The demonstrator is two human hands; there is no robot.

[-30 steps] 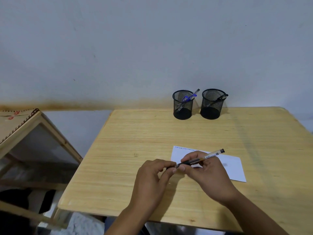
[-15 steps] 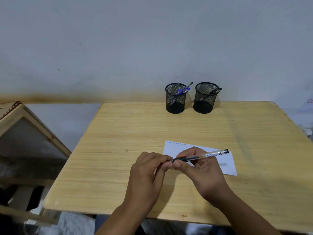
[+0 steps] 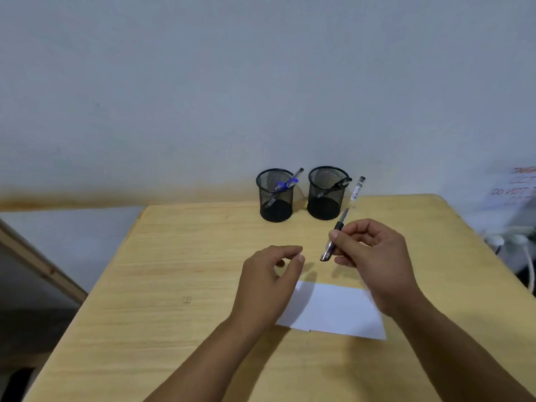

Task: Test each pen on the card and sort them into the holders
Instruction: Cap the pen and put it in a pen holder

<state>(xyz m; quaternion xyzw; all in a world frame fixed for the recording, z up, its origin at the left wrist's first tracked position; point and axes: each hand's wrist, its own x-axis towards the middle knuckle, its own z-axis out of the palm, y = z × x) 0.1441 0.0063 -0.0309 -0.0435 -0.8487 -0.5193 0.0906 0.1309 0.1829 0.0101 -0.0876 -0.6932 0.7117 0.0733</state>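
My right hand [image 3: 374,256] holds a clear pen with black ends [image 3: 343,217] above the table, its far end pointing up toward the right holder. My left hand [image 3: 269,281] hovers just left of the pen's lower end, fingers curled and apart, holding nothing I can see. The white card [image 3: 333,311] lies on the table beneath both hands, partly covered by them. Two black mesh holders stand at the table's far edge: the left holder [image 3: 275,195] contains a blue pen [image 3: 285,185], the right holder [image 3: 326,194] contains a black pen [image 3: 335,187].
The wooden table [image 3: 174,285] stands against a grey wall. A wooden frame [image 3: 37,262] leans at the left. White cables [image 3: 519,245] and a sheet with handwriting [image 3: 516,184] are at the right edge.
My right hand lifted the pen off the card and swung it up toward the holders. My left hand let go of the pen's tip end. The view tilted so the card sits nearer.
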